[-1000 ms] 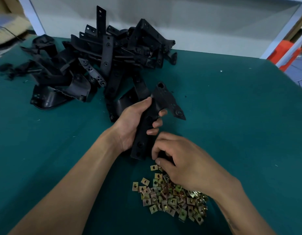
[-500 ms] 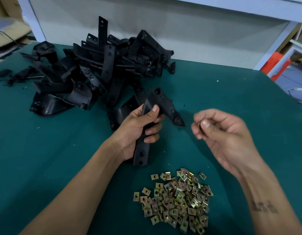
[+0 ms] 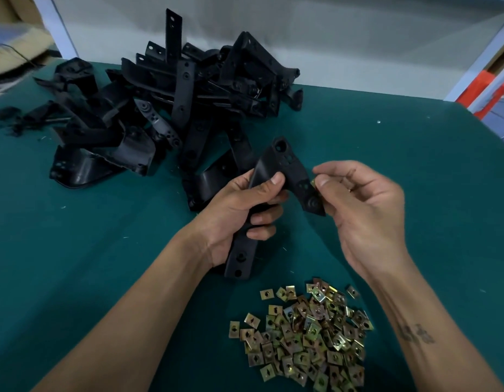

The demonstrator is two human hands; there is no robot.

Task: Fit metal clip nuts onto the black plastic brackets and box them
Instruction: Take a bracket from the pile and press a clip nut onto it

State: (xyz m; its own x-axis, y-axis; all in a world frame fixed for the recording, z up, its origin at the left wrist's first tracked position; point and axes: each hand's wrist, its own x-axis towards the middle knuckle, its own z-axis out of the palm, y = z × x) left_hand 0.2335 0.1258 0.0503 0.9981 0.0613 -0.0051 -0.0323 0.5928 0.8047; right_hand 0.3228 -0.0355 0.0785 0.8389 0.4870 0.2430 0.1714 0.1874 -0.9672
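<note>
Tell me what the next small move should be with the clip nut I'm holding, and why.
Probably slide the clip nut onto the edge of the bracket. The right hand pinches it right beside the bracket's angled arm, the left hand grips the bracket steady, and no nut looks seated yet.

black angled bracket [image 3: 284,176]: held above table, long end down | clip nut [image 3: 314,182]: brass-coloured, at bracket's right edge | clip-nut heap [image 3: 304,332]: near edge | bracket pile [image 3: 171,108]: far left
</note>
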